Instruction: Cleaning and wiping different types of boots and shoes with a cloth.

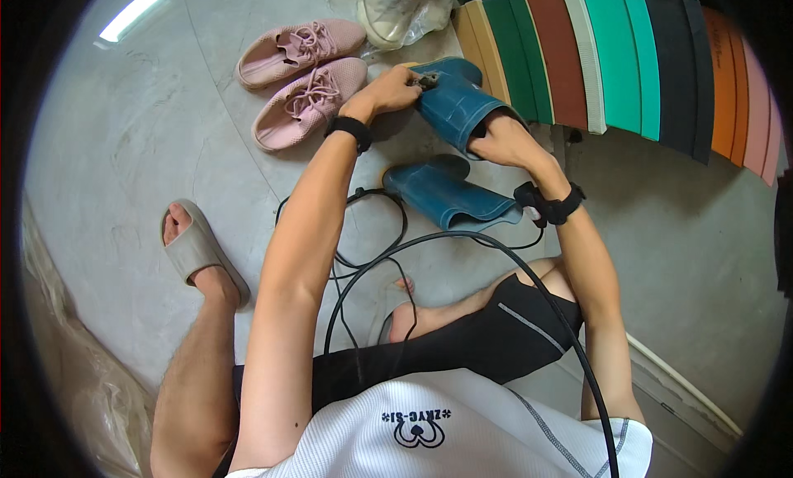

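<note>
A blue rubber boot (455, 109) lies tilted on its side, its toe against the shoeboxes. My right hand (509, 142) reaches into the top of its shaft and holds it from within; the fingers are hidden inside. With the fingers of my left hand (385, 95) I hold a small grey rag (426, 80) against the boot near its sole. Closer to me, a second blue rubber boot (449, 193) lies on the floor with its opening towards my right.
Pink lace-up shoes (310, 106) stand beyond my left wrist, near a pale shoe in clear plastic (403, 20). A row of coloured shoeboxes (619, 57) stands at upper right. A black cable (372, 267) loops before my body. Plastic sheeting (80, 366) lies at left.
</note>
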A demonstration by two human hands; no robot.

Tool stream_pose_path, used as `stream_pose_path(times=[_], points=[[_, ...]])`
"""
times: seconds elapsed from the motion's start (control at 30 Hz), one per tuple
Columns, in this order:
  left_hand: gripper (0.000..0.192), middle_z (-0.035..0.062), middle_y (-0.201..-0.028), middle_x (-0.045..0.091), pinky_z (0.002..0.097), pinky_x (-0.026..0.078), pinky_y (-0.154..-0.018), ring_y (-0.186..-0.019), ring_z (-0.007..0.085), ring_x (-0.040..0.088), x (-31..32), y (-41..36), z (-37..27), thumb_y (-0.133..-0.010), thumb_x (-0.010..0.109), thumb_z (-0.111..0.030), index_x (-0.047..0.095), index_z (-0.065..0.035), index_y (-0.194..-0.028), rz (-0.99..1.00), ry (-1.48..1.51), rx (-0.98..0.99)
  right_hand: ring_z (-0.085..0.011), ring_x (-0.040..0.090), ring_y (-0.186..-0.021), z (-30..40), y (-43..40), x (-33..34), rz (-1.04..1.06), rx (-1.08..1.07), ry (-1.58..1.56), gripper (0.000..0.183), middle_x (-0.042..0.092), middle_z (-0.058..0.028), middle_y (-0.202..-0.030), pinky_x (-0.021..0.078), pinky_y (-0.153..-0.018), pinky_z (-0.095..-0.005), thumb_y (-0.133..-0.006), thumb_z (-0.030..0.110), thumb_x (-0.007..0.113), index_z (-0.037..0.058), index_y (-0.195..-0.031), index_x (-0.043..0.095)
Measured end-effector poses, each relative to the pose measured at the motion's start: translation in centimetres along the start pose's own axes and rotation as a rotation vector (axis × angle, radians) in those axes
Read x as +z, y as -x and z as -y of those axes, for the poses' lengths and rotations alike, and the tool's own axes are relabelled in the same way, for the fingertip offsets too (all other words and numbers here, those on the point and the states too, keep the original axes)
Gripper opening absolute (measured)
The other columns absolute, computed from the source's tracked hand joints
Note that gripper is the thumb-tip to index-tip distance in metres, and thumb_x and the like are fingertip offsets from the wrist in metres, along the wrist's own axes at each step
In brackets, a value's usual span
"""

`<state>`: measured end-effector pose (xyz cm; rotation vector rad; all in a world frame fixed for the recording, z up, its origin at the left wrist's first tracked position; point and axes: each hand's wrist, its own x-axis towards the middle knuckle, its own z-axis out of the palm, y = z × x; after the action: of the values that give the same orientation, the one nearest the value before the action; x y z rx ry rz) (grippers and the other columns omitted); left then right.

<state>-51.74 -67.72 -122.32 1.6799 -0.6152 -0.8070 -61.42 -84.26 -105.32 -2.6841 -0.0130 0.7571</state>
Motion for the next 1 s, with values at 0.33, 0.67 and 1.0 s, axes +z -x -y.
stream_pose_path(times=[0.33,0.67,1.0], points=[[0.034,0.0295,-0.096,0.065,0.0464,0.049,-0.084,-0.093,0.0413,0.064,-1.9,3.9,1.7,-0.085,0.055,-0.023,0.062,0.0082,-0.097,-0.614,-0.065,-0.242,-0.0396,0.06,-0.098,-0.3,0.0,-1.2,-0.079,-0.106,-0.101,0.036,0.063,-0.0244,-0.107,0.0476,-0.089,-0.0379,-0.078,0.016,0.063,-0.0023,-0.109,0.061],[0.037,0.0335,-0.106,0.061,0.0473,0.044,-0.095,-0.107,0.0471,0.057,3.3,1.5,2.8,-0.083,0.048,-0.018,0.062,0.004,-0.108,-0.474,0.101,-0.24,-0.0398,0.06,-0.101,0.5,-0.1,-1.0,-0.124,-0.114,-0.1,0.038,0.063,-0.0246,-0.107,0.0473,-0.09,-0.038,-0.077,0.017,0.063,-0.003,-0.109,0.061],[0.024,0.0083,-0.073,0.061,0.0324,0.046,-0.064,-0.069,0.0155,0.058,3.8,1.5,-0.2,-0.086,0.054,-0.019,0.062,0.0034,-0.088,-0.138,0.34,-0.07,-0.0371,0.061,-0.108,-0.6,-1.5,-1.0,-0.175,-0.152,-0.128,0.038,0.064,-0.0232,-0.112,0.0463,-0.094,-0.0379,-0.081,0.019,0.063,-0.0005,-0.114,0.062]])
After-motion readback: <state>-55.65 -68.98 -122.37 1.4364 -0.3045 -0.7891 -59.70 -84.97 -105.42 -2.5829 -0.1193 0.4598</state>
